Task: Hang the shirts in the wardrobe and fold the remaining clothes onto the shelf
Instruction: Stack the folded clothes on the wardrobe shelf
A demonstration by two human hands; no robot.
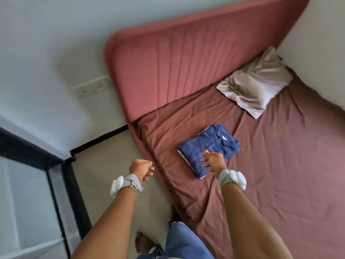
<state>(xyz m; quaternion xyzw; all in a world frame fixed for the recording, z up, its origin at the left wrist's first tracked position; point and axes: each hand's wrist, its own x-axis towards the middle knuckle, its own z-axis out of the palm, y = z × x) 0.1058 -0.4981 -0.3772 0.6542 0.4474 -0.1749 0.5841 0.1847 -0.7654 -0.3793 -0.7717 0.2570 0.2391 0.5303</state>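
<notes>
Folded dark blue cotton shirt (209, 148) lies mid-frame on the rust-brown bed sheet (280, 174), stacked on another folded garment whose pale edge shows beneath. I read this as a pile awaiting the shelf. Right hand (212, 161) hovers over its near edge, fingers loosely spread, gripping nothing. Left hand (141, 169) hangs off the bed, fingers loosely curled, empty. Beige pillow (255, 83) sits upper right.

Soft, even daylight, faint shadows, slight motion blur, wide-angle bending at the edges.
</notes>
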